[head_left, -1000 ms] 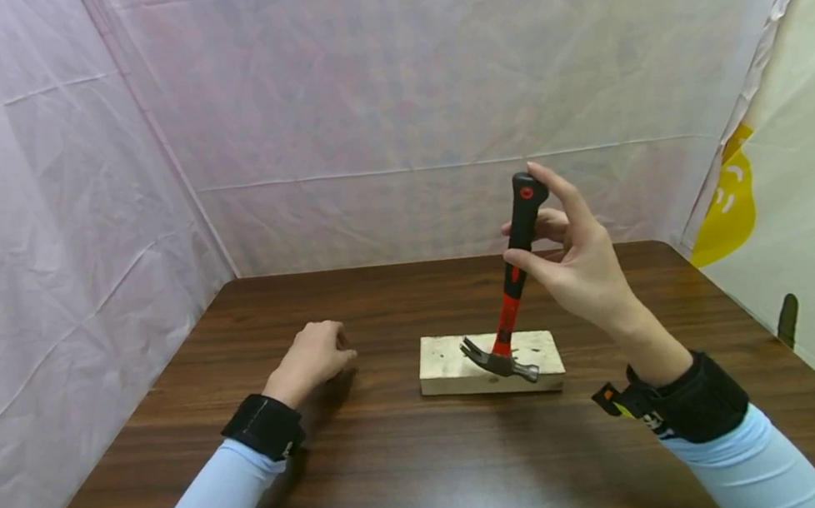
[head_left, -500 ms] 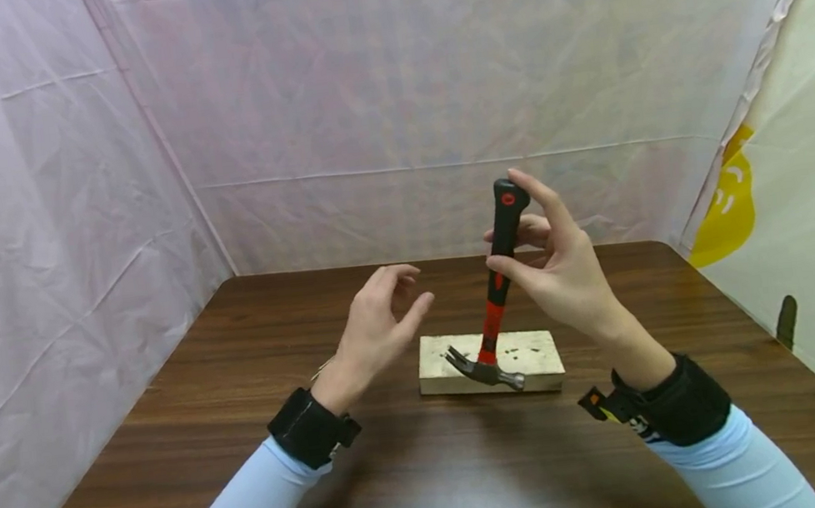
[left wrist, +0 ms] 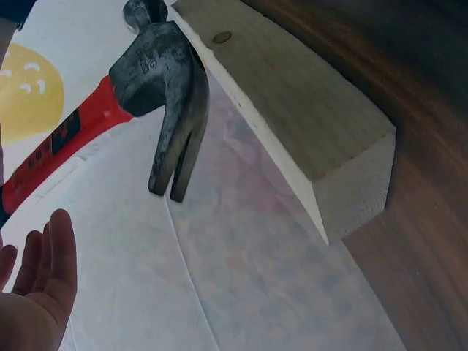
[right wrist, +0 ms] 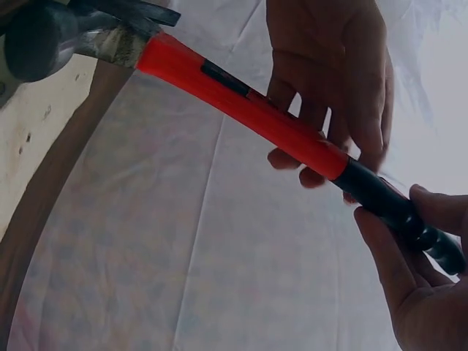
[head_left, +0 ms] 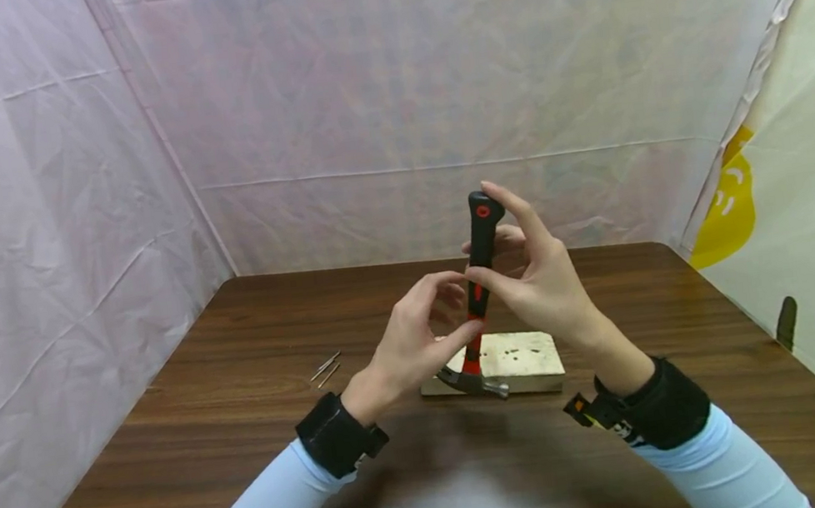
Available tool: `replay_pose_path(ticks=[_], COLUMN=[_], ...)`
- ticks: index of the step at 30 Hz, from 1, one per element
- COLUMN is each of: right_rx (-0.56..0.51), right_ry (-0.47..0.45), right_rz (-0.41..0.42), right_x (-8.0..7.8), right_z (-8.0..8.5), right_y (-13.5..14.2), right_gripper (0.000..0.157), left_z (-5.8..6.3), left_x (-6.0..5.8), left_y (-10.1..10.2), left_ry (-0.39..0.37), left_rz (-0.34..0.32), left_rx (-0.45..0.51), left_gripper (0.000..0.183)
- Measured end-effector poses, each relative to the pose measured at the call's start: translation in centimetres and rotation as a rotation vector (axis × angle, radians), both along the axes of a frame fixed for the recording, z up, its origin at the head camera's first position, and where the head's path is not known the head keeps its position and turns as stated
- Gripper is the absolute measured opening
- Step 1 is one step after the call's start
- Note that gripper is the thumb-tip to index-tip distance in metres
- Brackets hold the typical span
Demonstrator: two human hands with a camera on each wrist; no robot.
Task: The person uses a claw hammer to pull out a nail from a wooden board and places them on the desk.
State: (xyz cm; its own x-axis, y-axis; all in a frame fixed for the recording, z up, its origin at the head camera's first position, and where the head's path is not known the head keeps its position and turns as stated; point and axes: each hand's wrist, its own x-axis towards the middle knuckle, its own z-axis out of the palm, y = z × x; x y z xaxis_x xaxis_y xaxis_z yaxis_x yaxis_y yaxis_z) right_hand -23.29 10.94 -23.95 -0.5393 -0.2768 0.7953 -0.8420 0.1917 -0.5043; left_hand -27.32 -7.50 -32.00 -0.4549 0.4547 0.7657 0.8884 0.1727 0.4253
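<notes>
1. The right hand (head_left: 544,293) grips the black rubber end of a claw hammer with a red-and-black handle and a dark steel head (head_left: 475,305), holding it nearly upright with the head down; thumb and fingers curl round the grip, and the index finger lies along its top end.
2. The hammer's head hangs just below and in front of that hand, over the near left edge of a pale rectangular wooden block (head_left: 521,358). From the left wrist view the head (left wrist: 164,88) appears clear of the block (left wrist: 307,124), claw pointing away from it, though I cannot be sure of the gap from the head view.
3. The left hand (head_left: 425,340) is raised beside the right one, its fingers loosely curved around the red middle of the handle. The right wrist view shows these fingers (right wrist: 322,95) behind the red shaft (right wrist: 248,110), close to it; whether they actually touch or clasp it cannot be told from here.
4. The block lies flat on the dark brown wooden surface (head_left: 434,486), beneath both hands, with a few small dark marks on its top face.
5. Two thin metal nails (head_left: 326,368) lie side by side on the surface to the left of the left hand, well apart from the block.
6. Both forearms wear light blue sleeves with black wrist bands.
</notes>
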Motion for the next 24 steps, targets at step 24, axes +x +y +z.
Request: replay_pose_path(ticks=[24], right_rx=[-0.007], right_ry=[-0.035], right_rz=[0.077], right_x=[-0.2], right_z=[-0.5], right_y=[-1.0], right_gripper=[0.085], left_z=[-0.5], left_x=[1.1], left_y=[-0.2], left_ry=[0.035], left_rz=[0.074], left_rx=[0.048], left_gripper=[0.030])
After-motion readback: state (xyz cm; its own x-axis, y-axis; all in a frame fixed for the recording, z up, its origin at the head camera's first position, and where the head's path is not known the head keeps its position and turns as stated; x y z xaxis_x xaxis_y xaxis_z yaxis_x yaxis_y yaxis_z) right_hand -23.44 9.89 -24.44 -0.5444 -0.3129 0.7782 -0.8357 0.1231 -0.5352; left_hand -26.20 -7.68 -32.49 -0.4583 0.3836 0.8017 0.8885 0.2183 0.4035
